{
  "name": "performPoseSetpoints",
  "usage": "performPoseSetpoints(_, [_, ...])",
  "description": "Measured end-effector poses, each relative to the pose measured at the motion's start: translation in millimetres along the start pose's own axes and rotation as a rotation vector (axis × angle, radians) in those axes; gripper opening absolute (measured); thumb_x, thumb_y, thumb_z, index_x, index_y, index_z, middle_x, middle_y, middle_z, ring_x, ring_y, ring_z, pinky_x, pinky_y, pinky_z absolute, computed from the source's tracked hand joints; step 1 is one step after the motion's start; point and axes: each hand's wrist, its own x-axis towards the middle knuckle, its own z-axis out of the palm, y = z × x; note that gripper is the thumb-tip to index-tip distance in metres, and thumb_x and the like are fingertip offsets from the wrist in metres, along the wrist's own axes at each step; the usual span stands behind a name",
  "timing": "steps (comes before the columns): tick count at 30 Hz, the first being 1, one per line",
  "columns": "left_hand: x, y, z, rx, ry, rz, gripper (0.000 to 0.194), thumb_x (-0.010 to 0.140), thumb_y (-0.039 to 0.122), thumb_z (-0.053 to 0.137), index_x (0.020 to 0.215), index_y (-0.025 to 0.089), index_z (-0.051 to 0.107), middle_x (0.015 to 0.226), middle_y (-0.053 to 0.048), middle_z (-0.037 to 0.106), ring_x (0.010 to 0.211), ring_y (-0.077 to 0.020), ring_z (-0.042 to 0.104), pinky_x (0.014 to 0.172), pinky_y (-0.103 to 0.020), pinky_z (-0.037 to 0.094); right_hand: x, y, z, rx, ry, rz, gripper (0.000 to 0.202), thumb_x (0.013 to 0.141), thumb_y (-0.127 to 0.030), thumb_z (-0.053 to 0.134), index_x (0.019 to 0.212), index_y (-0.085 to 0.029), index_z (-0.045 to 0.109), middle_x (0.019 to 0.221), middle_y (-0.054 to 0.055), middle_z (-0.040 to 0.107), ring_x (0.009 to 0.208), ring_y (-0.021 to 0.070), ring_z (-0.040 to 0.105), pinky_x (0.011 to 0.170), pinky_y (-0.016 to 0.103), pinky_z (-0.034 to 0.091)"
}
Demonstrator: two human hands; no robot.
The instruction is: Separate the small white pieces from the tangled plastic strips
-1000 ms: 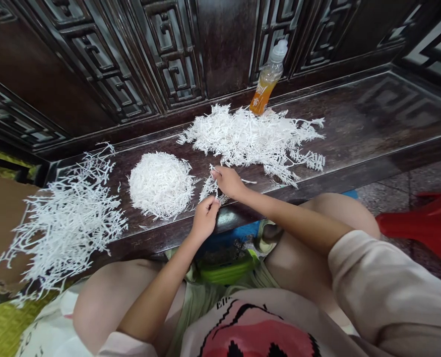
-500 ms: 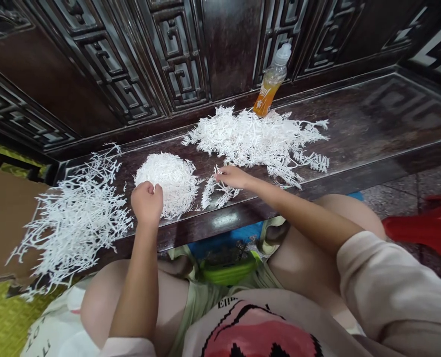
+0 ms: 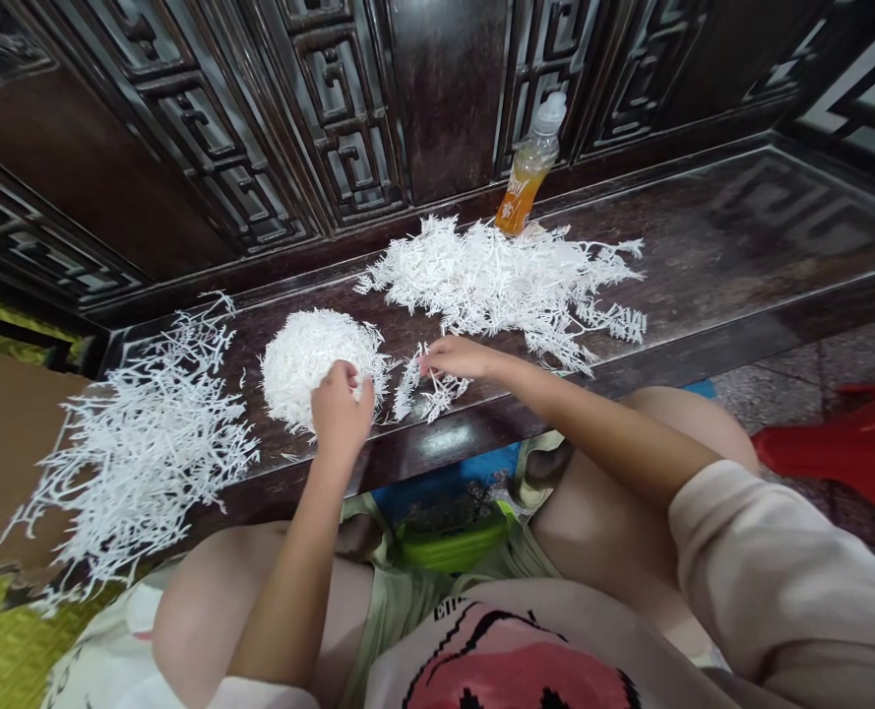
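Three heaps of white plastic-looking pieces lie on the dark wooden bench [image 3: 703, 246]. My left hand [image 3: 343, 409] is over the front right side of the round middle heap [image 3: 308, 350], thumb and fingers apart, with nothing visible between them. My right hand [image 3: 452, 356] pinches a white branched piece at the left of a small cluster [image 3: 444, 396] near the bench's front edge. Behind it spreads a wide heap of branched pieces [image 3: 488, 276]. On the far left is a tangled heap of long thin white stems [image 3: 149, 443].
A bottle of orange drink [image 3: 524, 187] stands behind the wide heap, against the carved wooden back [image 3: 448, 108]. Cardboard [image 3: 16, 443] is at the far left. A red plastic object [image 3: 843, 443] is at the right, and a green one [image 3: 452, 544] below the bench.
My left hand has moved right across the round heap, and its fingers have parted. My right hand has stayed nearly in place at the small cluster.
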Motion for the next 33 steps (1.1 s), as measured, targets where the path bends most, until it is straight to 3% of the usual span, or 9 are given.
performPoseSetpoints(4, [-16.6,14.2,26.4,0.000,-0.264,0.231,0.040,0.075,0.036,0.046,0.112,0.020,0.041,0.093,-0.007,0.054,0.085,-0.0199,0.051,0.071,-0.031,0.038,-3.7,-1.9,2.8,-0.216,-0.021,-0.006,0.036,0.077,-0.040,0.043,0.074,-0.011,0.063,0.072,0.006,0.062,0.059,0.0103,0.052,0.052,0.019,0.033])
performPoseSetpoints(9, [-20.7,12.0,48.9,0.165,-0.305,0.295,0.035,0.075,0.033,0.048,0.108,0.021,0.049,0.099,-0.009,0.053,0.094,-0.0237,0.049,0.078,-0.035,0.037,-7.3,-5.3,7.6,-0.381,-0.068,-0.005,0.041,0.080,-0.042,0.036,0.075,-0.011,0.063,0.073,0.008,0.063,0.061,0.0130,0.054,0.053,0.021,0.033])
performPoseSetpoints(13, [-15.8,10.8,48.4,0.004,-0.247,0.235,0.025,0.079,0.029,0.040,0.095,0.020,0.056,0.089,-0.008,0.058,0.084,-0.0206,0.053,0.075,-0.033,0.038,-4.6,-0.5,8.2,-0.536,0.037,0.086,0.041,0.079,-0.042,0.038,0.082,-0.010,0.062,0.088,0.016,0.062,0.080,0.0230,0.057,0.063,0.027,0.037])
performPoseSetpoints(19, [-13.5,13.4,47.3,-0.602,-0.252,-0.064,0.027,0.077,0.038,0.042,0.086,0.018,0.058,0.075,-0.004,0.061,0.068,-0.0146,0.055,0.065,-0.026,0.040,-4.1,5.5,9.0,-0.568,0.198,0.266,0.043,0.075,-0.043,0.045,0.100,-0.008,0.054,0.100,0.022,0.055,0.092,0.0292,0.053,0.072,0.036,0.039])
performPoseSetpoints(22, [-15.4,14.4,53.4,-0.845,-0.295,-0.188,0.026,0.073,0.038,0.048,0.084,0.017,0.058,0.079,-0.004,0.061,0.071,-0.0138,0.055,0.067,-0.025,0.041,-8.8,2.5,14.7,-0.598,0.373,0.246,0.053,0.071,-0.034,0.053,0.116,-0.010,0.038,0.109,0.021,0.047,0.095,0.0284,0.049,0.074,0.037,0.038])
performPoseSetpoints(25, [-18.8,16.8,58.0,-0.938,-0.332,-0.198,0.026,0.073,0.038,0.049,0.084,0.017,0.059,0.089,-0.005,0.061,0.080,-0.0143,0.055,0.074,-0.026,0.040,-13.6,-1.5,21.4,-0.683,0.510,0.065,0.059,0.065,-0.020,0.057,0.119,-0.009,0.035,0.114,0.021,0.039,0.103,0.0304,0.038,0.081,0.040,0.033])
performPoseSetpoints(27, [-20.5,18.6,58.7,-0.915,-0.304,-0.158,0.025,0.073,0.038,0.049,0.082,0.017,0.060,0.092,-0.005,0.060,0.085,-0.0145,0.054,0.078,-0.026,0.039,-15.1,-3.9,23.4,-0.656,0.455,-0.137,0.049,0.065,-0.017,0.054,0.112,-0.009,0.043,0.113,0.018,0.040,0.105,0.0291,0.035,0.086,0.040,0.029])
performPoseSetpoints(29, [-20.6,20.0,57.6,-0.900,-0.261,-0.115,0.025,0.073,0.037,0.049,0.081,0.017,0.061,0.092,-0.005,0.058,0.088,-0.0147,0.052,0.081,-0.027,0.037,-14.9,-5.8,22.4,-0.544,0.285,-0.307,0.035,0.067,-0.017,0.051,0.102,-0.012,0.052,0.111,0.013,0.044,0.105,0.0256,0.037,0.088,0.038,0.028])
performPoseSetpoints(33, [-16.5,20.2,51.2,-0.994,-0.266,-0.111,0.025,0.073,0.037,0.050,0.083,0.017,0.060,0.091,-0.004,0.059,0.090,-0.0149,0.052,0.082,-0.026,0.037,-11.3,-5.8,14.2,-0.246,-0.059,-0.344,0.030,0.072,-0.020,0.049,0.101,-0.016,0.054,0.105,0.008,0.053,0.097,0.0186,0.046,0.083,0.029,0.033])
